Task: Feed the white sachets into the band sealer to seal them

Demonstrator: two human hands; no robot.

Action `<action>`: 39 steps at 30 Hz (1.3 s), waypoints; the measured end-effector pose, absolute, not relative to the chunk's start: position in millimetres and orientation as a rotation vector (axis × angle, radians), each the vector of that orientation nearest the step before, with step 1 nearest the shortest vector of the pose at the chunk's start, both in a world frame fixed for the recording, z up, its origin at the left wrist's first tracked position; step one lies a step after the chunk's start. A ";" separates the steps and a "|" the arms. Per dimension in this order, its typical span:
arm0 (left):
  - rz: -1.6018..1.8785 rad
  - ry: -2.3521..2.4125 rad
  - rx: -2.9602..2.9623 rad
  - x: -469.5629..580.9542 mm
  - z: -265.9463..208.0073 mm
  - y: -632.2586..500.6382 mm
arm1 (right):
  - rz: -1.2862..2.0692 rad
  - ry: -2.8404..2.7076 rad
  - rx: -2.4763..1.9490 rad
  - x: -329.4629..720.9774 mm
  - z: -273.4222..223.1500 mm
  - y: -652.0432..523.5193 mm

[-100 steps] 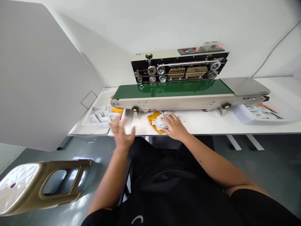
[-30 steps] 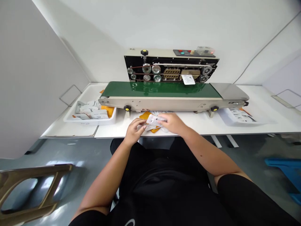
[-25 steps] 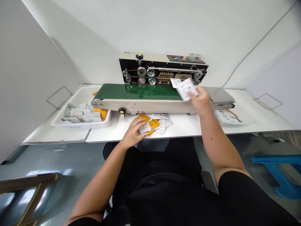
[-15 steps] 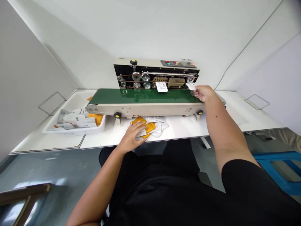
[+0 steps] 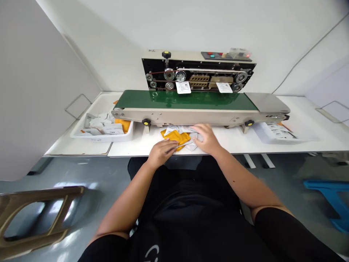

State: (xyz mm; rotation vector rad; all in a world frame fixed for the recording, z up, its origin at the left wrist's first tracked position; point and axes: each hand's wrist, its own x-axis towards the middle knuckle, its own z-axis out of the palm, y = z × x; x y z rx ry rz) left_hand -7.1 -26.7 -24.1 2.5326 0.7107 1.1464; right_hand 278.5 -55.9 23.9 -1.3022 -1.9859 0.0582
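Note:
My left hand (image 5: 163, 153) is at the near left corner of an orange packet (image 5: 177, 137), its fingers closed together over the edge. That packet lies on top of a loose pile of orange and whitish printed packets on the table. My right hand (image 5: 207, 140) reaches over the right side of the pile, thumb and fingers apart, near the grey-white packets (image 5: 193, 142). Behind the pile stands a band sealing machine (image 5: 199, 72) with a green conveyor belt (image 5: 191, 100). Two white printed packets, one left (image 5: 183, 87) and one right (image 5: 224, 87), hang from its sealing band, apart from each other.
A white bin (image 5: 102, 138) of packets stands on the left of the table, and another bin (image 5: 280, 136) with packets sits at the right, partly under the belt's end. Black knobs (image 5: 146, 122) stick out from the conveyor's front. Stools (image 5: 40, 214) stand on the floor.
My right hand has let go of a white packet at the sealer's right end and come down to the pile. My left hand's fingers have drawn together on the orange packet. The view has shifted.

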 end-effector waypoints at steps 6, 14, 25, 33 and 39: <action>1.139 0.619 2.480 -9.3 -21.6 -31.2 | 0.220 -2.306 -1.213 232.8 -5.6 -59.9; 1.244 0.854 2.605 -13.1 -19.0 -25.1 | 0.164 -2.138 -1.127 230.9 -4.2 -57.1; 1.488 1.208 1.931 -26.0 -36.6 -18.7 | 0.593 -1.579 -1.293 189.8 16.6 -50.7; 1.038 1.156 2.589 -5.2 -18.2 -15.8 | 0.779 -1.371 -1.273 197.7 17.7 -36.0; 0.960 1.332 2.738 3.6 -18.4 -24.0 | 0.378 -0.977 -1.244 315.3 78.8 -10.8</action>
